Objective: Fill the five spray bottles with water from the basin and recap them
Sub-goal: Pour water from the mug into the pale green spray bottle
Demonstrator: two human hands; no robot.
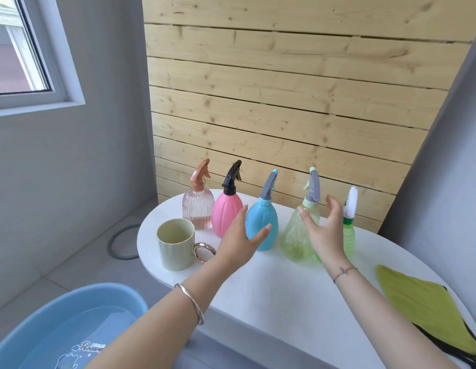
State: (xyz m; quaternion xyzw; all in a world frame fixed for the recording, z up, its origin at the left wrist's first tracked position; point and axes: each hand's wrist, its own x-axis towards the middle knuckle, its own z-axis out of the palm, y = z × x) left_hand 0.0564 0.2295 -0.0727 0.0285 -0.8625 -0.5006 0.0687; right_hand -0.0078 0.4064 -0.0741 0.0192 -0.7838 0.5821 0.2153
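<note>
White table (271, 294) by plank wall. Blue basin (72, 296) w/ water sits low left, off the table. Green cloth (428, 310) at right edge. Five capped bottles in a row at the back, L to R: clear pink (198, 209), pink (226, 217), blue (263, 214), pale green (295, 241), green (349, 235). Cup (175, 246) in front of clear pink. L hand (239, 241) spread, in front of blue; contact unclear. R hand (324, 233) spread, fingers slightly bent, btwn pale green & green, holding nothing.

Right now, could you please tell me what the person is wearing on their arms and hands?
Both forearms are bare, no sleeves. The left hand has a silver bangle at its wrist; the right hand a thin dark cord bracelet with a charm. No gloves.
</note>
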